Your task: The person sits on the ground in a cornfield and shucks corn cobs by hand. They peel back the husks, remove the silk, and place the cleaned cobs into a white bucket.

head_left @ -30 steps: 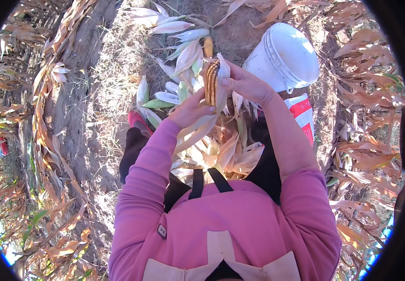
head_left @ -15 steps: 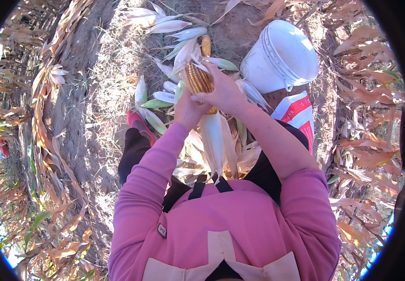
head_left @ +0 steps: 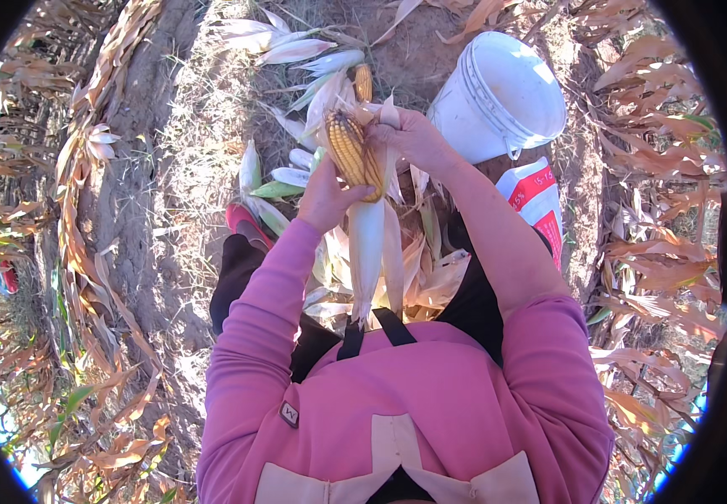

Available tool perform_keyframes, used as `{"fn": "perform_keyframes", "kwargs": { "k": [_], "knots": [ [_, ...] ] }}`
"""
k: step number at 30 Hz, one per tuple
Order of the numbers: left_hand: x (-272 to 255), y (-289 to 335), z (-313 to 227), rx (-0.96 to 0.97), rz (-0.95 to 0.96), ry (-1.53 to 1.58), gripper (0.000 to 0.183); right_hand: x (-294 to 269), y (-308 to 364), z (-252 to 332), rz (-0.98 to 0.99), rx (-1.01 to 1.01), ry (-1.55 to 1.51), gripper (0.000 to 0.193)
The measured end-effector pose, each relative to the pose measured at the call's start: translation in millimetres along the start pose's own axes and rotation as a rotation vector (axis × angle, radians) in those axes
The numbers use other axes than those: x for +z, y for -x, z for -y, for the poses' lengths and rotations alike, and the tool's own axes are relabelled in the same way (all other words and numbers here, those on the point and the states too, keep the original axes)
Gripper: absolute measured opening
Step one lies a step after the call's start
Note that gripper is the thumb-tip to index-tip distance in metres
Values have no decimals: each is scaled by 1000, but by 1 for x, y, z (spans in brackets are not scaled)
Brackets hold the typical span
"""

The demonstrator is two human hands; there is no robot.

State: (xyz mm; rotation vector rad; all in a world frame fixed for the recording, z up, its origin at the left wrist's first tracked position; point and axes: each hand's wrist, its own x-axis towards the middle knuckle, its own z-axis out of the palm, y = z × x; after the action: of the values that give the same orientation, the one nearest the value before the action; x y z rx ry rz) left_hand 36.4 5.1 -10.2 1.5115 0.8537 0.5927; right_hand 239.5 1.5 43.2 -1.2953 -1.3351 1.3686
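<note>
An ear of yellow corn (head_left: 348, 153) sits in my left hand (head_left: 327, 199), whose thumb lies across its lower end. Long pale husk leaves (head_left: 367, 256) hang from that ear toward my body. At the ear's right side, my right hand (head_left: 420, 141) is closed on a strip of husk (head_left: 388, 118), with its fingertips partly hidden. Just beyond, a second, smaller-looking corn cob (head_left: 363, 82) lies on the ground among husks.
A white bucket (head_left: 498, 101) stands tilted at the far right. Near it lies a white and red bag (head_left: 540, 197). Several husked-looking pale ears and leaves (head_left: 296, 50) lie on the soil. Dry corn stalks (head_left: 661, 244) line both sides. Loose husks (head_left: 430, 277) lie between my legs.
My right hand has moved off the front of the ear to its right side, drawing a husk strip outward. More yellow kernels show. My left hand still holds the ear.
</note>
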Motion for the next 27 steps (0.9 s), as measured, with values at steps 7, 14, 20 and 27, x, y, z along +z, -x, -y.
{"fn": "perform_keyframes", "kwargs": {
  "k": [7, 14, 20, 27],
  "knots": [
    [-9, 0, -16, -18, -42, 4, 66, 8, 4, 3, 53, -38, -148, 44],
    [-7, 1, -11, -134, -25, -202, 60, 22, 5, 3, -175, -52, 425, 60],
    [-8, 1, -27, 10, 67, 12, 74, 1, 8, 21, -68, 94, 369, 32],
    [-15, 3, -8, -86, 200, 215, 74, 0, 5, 7, -14, -101, 49, 25]
  ]
}}
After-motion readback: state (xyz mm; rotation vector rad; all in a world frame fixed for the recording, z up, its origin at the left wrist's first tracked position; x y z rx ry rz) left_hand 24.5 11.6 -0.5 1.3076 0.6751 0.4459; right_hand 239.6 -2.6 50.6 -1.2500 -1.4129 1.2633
